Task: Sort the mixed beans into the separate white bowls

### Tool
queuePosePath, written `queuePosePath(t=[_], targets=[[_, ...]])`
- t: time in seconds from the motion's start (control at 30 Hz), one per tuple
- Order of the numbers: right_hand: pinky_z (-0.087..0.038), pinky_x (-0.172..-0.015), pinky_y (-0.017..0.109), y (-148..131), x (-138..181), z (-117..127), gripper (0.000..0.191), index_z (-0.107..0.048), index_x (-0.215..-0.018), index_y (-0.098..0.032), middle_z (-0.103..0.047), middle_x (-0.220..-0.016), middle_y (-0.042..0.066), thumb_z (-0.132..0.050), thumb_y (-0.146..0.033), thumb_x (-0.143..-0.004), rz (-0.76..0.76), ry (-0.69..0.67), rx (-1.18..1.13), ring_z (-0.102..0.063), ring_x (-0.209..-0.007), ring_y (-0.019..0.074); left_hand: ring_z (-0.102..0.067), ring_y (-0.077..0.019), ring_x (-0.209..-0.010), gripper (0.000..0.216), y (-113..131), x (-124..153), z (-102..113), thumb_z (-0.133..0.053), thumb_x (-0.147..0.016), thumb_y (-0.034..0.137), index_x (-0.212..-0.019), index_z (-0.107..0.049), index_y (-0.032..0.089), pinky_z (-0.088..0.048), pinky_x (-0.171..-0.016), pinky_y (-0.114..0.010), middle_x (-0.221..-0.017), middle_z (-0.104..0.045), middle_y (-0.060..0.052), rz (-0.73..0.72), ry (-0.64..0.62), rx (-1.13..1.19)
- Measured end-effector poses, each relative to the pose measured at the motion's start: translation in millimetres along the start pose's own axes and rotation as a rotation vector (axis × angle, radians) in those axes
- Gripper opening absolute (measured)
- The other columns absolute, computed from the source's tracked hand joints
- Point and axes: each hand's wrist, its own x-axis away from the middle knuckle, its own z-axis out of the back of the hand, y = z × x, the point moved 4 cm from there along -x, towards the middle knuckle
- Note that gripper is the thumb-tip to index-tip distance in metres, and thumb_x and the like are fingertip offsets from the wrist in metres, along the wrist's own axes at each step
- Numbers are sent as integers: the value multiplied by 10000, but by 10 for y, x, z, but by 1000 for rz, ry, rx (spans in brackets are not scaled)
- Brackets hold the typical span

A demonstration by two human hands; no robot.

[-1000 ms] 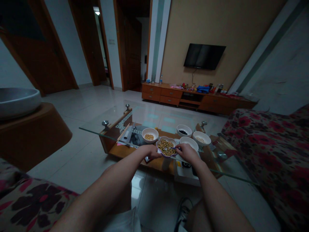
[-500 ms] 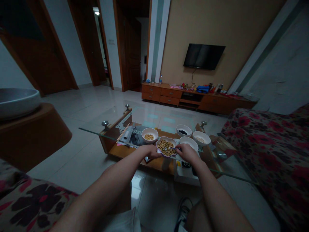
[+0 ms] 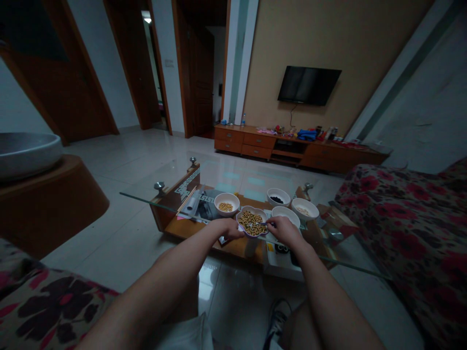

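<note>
A scalloped bowl (image 3: pixel 239 230) full of yellowish beans (image 3: pixel 248 218) sits near the front edge of the glass table. At its left rim, my left hand (image 3: pixel 229 229) is closed on the bowl's edge. My right hand (image 3: pixel 283 229), by the right rim, pinches a spoon (image 3: pixel 263 224) whose front end lies among the beans. Behind and to the left is a white bowl (image 3: pixel 226 197) with some yellow beans. To the right stand a white bowl (image 3: pixel 286 214) with no contents I can make out, a bowl of dark beans (image 3: pixel 277 200) and a bowl of pale pieces (image 3: pixel 302 211).
The glass tabletop (image 3: pixel 146 200) has a sharp front edge and a lower wooden shelf (image 3: pixel 182 227) holding papers. A flowered sofa (image 3: pixel 397 209) flanks it on the right. At left, a metal basin (image 3: pixel 29 155) rests on a brown stand (image 3: pixel 54 204).
Both hands stay nearly in place at the scalloped bowl. The beans around the spoon's end have shifted slightly.
</note>
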Motion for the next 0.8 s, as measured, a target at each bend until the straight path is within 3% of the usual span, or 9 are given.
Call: queuePosePath(t=[0.27,0.8], targets=[[-339,-608,241,-31,14,14,315,-729,-930,-216,-704,-848,75,-456,-332,-824,-13,-37,13,-606,-766,174,-627,-225,-751,556,-19,-45,-27,-412,-797,591,-998,-674,144,-488,-708,-322,-931,-686,-119,-21,20,-21],[-395,-734,251,-7,4,-19,300,-715,-983,-216,-704,-944,84,-475,-331,-844,-9,-19,-10,-618,-890,196,-595,-218,-741,414,16,26,17,-487,-783,537,-914,-670,189,-475,-719,-328,-870,-669,-88,-3,41,52]])
